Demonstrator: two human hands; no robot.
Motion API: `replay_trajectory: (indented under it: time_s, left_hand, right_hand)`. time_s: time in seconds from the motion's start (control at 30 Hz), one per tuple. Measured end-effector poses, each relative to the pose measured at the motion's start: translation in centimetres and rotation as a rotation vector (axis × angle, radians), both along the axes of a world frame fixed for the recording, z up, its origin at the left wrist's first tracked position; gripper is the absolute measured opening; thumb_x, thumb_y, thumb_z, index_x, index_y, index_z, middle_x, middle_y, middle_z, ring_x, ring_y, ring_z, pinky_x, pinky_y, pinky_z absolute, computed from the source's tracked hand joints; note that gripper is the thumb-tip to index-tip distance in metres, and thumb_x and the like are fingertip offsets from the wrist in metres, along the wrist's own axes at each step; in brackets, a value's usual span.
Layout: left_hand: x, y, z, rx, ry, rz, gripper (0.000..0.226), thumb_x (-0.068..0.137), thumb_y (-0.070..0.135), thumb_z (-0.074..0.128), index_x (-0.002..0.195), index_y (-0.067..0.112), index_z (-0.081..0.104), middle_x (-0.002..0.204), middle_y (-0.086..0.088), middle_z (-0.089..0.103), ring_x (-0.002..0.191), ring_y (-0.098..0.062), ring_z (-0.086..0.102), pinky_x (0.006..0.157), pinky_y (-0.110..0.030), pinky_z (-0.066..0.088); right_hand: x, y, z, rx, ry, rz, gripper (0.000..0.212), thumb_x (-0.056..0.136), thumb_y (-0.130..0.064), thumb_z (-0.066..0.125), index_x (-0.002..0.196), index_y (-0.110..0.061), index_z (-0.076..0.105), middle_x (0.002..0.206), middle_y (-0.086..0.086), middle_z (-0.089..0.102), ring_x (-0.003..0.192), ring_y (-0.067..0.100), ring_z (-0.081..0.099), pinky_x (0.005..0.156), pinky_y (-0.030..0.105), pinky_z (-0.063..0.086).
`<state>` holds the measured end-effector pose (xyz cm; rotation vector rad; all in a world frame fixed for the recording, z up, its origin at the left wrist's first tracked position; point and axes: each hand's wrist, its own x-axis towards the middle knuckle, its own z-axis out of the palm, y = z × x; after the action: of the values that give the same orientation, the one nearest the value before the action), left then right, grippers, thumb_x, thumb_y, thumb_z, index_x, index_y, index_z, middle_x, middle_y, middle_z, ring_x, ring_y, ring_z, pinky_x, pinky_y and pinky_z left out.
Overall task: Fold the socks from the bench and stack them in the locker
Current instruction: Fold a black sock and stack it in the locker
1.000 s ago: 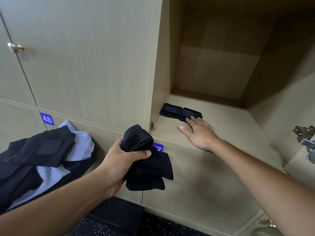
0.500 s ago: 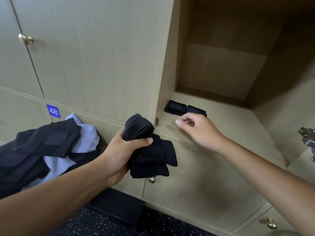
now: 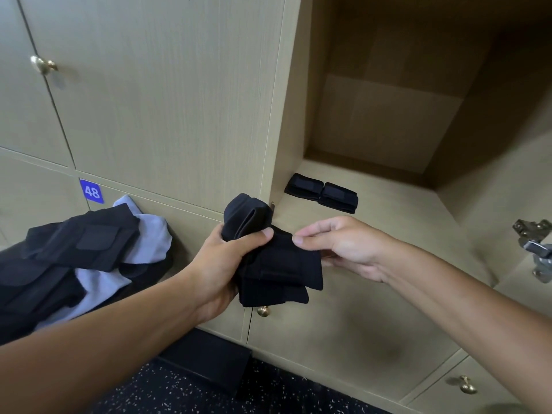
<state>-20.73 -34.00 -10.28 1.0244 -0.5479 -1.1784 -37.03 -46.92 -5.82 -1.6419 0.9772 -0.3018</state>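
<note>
Two folded black socks [image 3: 322, 194] lie side by side on the open locker [image 3: 388, 222] floor, long axes toward 4 o'clock. The left grip [image 3: 222, 265] clutches a bundle of black socks [image 3: 268, 258], hanging toward 6 o'clock; the right grip [image 3: 337, 248] pinches its edge. One pile of clothes [image 3: 74, 261] sits at 9 o'clock.

Soft, even light falls on the closed doors [image 3: 167, 94] before me; my open locker [image 3: 388, 121] darkens toward its upper right corner. Edges bow, and my forearms blur slightly.
</note>
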Motion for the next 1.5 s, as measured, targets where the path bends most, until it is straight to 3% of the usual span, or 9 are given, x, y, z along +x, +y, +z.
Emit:
replay_trajectory:
  time_s: [0.2,0.43,0.6,0.8,0.97,1.13,1.23,1.37,1.5]
  left_hand:
    - [0.1,-0.1,0.1,0.021,0.019,0.031,0.058,0.084,0.022,0.081,0.136,0.016,0.057,0.116,-0.011,0.076,0.101,-0.027,0.076,0.067,-0.033,0.062]
    - [-0.1,0.1,0.7,0.036,0.08,0.029,0.05,0.089,0.028,0.078,0.134,0.018,0.06,0.114,-0.009,0.077,0.093,-0.024,0.078,0.061,-0.033,0.061]
    - [0.0,0.3,0.8,0.035,0.067,0.063,0.049,0.089,0.026,0.078,0.134,0.018,0.061,0.116,-0.009,0.076,0.096,-0.026,0.077,0.064,-0.036,0.061]
    - [0.3,0.5,0.4,0.066,0.002,0.077,0.049,0.086,0.025,0.08,0.13,0.016,0.062,0.113,-0.011,0.077,0.095,-0.029,0.077,0.065,-0.036,0.061]
    - [0.0,0.4,0.4,0.07,-0.041,0.066,0.049,0.084,0.025,0.081,0.128,0.017,0.061,0.107,-0.009,0.078,0.09,-0.026,0.078,0.067,-0.038,0.061]
    - [-0.5,0.1,0.6,0.064,-0.057,0.056,0.046,0.085,0.022,0.08,0.126,0.015,0.062,0.107,-0.01,0.078,0.088,-0.025,0.078,0.061,-0.033,0.06]
    - [-0.6,0.1,0.7,0.063,-0.057,0.043,0.049,0.084,0.021,0.081,0.128,0.015,0.061,0.109,-0.011,0.077,0.093,-0.027,0.078,0.063,-0.035,0.061]
    - [-0.8,0.0,0.7,0.066,-0.066,0.035,0.049,0.083,0.021,0.081,0.128,0.015,0.061,0.111,-0.012,0.077,0.093,-0.027,0.078,0.063,-0.035,0.061]
    - [-0.8,0.0,0.6,0.066,-0.068,0.013,0.048,0.084,0.021,0.08,0.128,0.015,0.061,0.111,-0.012,0.077,0.094,-0.028,0.077,0.064,-0.035,0.062]
  right_hand:
    - [-0.6,0.2,0.5,0.11,-0.064,0.013,0.021,0.092,-0.013,0.072,0.112,-0.007,0.073,0.109,0.01,0.076,0.093,0.017,0.069,0.086,0.029,0.058]
    - [-1.3,0.4,1.2,0.199,-0.174,-0.013,0.035,0.097,-0.01,0.063,0.129,0.004,0.061,0.124,0.021,0.069,0.101,0.027,0.066,0.089,0.036,0.06]
    - [-2.3,0.0,1.9,0.264,-0.266,-0.032,0.025,0.104,-0.01,0.051,0.122,0.0,0.065,0.111,0.013,0.075,0.089,0.022,0.075,0.079,0.036,0.063]
    - [-4.4,-2.6,2.0,0.199,-0.374,-0.29,0.029,0.105,-0.012,0.051,0.132,-0.005,0.061,0.119,0.012,0.073,0.098,0.024,0.072,0.071,0.035,0.064]
    - [-7.1,-5.7,1.2,-0.014,-0.392,-0.636,0.026,0.101,0.003,0.052,0.124,-0.01,0.053,0.115,0.014,0.063,0.095,0.024,0.065,0.065,0.031,0.056]
    - [-9.1,-7.9,-0.5,-0.119,-0.297,-0.792,0.024,0.102,0.01,0.043,0.112,-0.005,0.058,0.123,0.018,0.055,0.105,0.03,0.059,0.069,0.03,0.053]
    - [-9.6,-8.3,-1.4,-0.2,-0.165,-0.797,0.022,0.1,0.006,0.049,0.11,-0.007,0.065,0.124,0.015,0.06,0.104,0.029,0.06,0.082,0.034,0.054]
    - [-10.3,-7.6,-2.0,-0.592,0.297,-0.675,0.016,0.097,-0.013,0.061,0.107,-0.02,0.071,0.109,0.004,0.063,0.095,0.022,0.056,0.062,0.021,0.038]
    - [-10.4,-7.5,-2.8,-0.908,0.423,-0.415,0.016,0.093,-0.02,0.066,0.105,-0.024,0.076,0.119,0.0,0.069,0.112,0.023,0.06,0.083,0.025,0.04]
